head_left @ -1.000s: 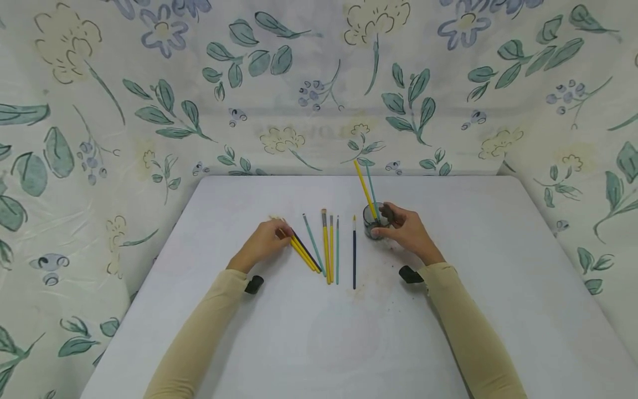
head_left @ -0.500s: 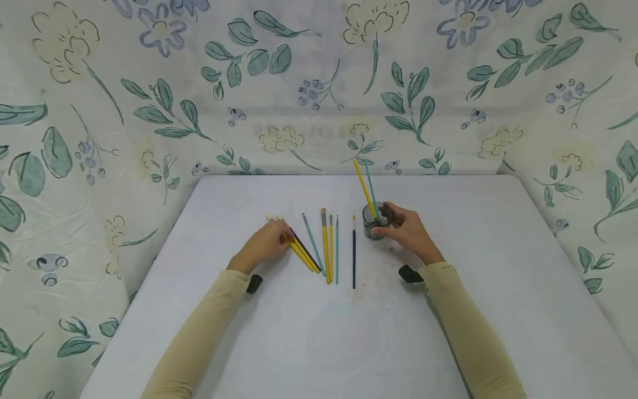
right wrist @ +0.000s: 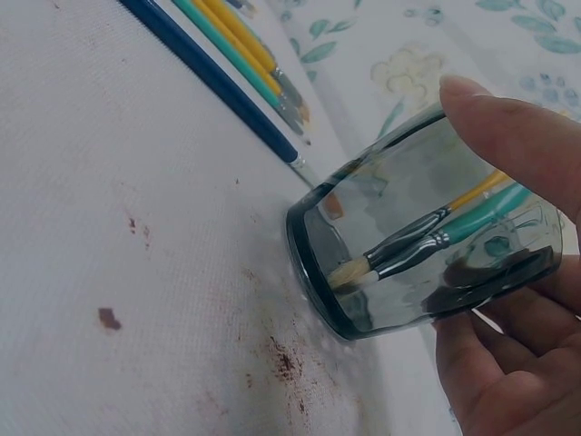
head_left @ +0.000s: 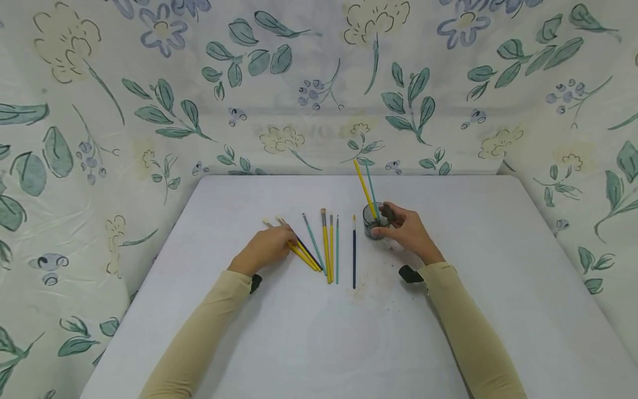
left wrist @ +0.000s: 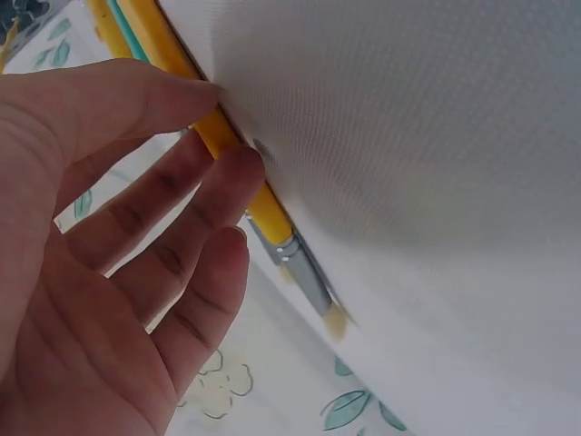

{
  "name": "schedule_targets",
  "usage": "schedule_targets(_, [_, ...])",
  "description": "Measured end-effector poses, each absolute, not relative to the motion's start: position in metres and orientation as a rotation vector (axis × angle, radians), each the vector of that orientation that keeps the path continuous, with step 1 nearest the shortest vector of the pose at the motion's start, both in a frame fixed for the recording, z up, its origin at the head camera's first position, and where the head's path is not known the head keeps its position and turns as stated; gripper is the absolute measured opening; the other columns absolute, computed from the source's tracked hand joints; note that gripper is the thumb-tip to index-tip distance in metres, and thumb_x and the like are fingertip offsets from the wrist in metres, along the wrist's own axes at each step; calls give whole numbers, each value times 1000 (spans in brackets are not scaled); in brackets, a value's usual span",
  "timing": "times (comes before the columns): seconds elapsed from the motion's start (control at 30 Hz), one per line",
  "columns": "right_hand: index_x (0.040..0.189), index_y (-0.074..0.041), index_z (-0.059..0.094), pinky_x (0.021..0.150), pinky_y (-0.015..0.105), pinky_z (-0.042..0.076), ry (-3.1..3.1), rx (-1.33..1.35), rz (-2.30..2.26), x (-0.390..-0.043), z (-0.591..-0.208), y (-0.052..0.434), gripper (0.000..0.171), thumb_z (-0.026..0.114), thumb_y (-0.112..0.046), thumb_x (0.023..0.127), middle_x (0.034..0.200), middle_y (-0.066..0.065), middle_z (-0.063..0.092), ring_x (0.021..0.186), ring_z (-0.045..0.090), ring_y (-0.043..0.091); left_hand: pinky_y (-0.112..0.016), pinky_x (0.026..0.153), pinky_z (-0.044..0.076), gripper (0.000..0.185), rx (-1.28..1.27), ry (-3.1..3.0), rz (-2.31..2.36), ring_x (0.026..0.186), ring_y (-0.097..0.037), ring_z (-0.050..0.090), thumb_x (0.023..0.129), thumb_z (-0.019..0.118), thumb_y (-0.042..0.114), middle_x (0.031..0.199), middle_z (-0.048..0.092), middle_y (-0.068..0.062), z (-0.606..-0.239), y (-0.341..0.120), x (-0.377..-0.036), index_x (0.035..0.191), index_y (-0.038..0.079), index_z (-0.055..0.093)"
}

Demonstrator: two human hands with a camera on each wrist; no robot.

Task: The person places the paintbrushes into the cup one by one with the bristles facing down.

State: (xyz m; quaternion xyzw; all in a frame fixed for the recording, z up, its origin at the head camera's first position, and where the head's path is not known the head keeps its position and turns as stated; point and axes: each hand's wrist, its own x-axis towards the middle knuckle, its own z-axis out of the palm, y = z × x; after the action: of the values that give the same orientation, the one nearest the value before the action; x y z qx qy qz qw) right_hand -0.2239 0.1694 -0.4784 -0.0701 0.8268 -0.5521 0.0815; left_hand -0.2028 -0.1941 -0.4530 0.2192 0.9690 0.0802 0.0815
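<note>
My left hand (head_left: 269, 245) rests on the white table (head_left: 319, 343) over a fan of brushes. In the left wrist view its thumb and index fingertip (left wrist: 243, 168) pinch a yellow paintbrush (left wrist: 263, 209) that lies flat, bristles (left wrist: 334, 320) pointing away. A second yellow brush and a dark one (head_left: 308, 254) lie beside it. My right hand (head_left: 407, 231) grips a small dark glass cup (head_left: 374, 223) standing on the table. The cup (right wrist: 399, 245) holds a yellow brush (head_left: 365, 187) and a teal brush (head_left: 371, 188), bristles down.
Between my hands lie a teal brush (head_left: 313, 244), two yellow brushes (head_left: 327, 249), another teal one (head_left: 336, 249) and a dark blue one (head_left: 354, 255). Brown stains (right wrist: 281, 359) mark the table by the cup. Floral sheeting (head_left: 319, 83) walls in the table.
My left hand has slid slightly toward me along the yellow brushes, and two brush tips now show beyond its fingers. The right hand and the cup have stayed put.
</note>
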Motion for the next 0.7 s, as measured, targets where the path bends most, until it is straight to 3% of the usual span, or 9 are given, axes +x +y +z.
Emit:
schedule_targets(0.27, [161,-9,34,123,41,38,2450,-210,-1662,-223,-475,169,96,87,-32,84,162,13,45,153,42,28,-37,84,61,17,828,2912,40,96,-19,71,92,71,4,106,73,-3,-446,-191,-201,106,9,79])
schedule_targets(0.7, [161,-10,34,122,41,38,2462,-211,-1643,-222,-474,169,96,87,-33,85,162,13,45,152,42,29,-33,76,58,14,860,2835,-8,85,-15,66,85,74,0,103,74,-2,-440,-190,-199,95,9,77])
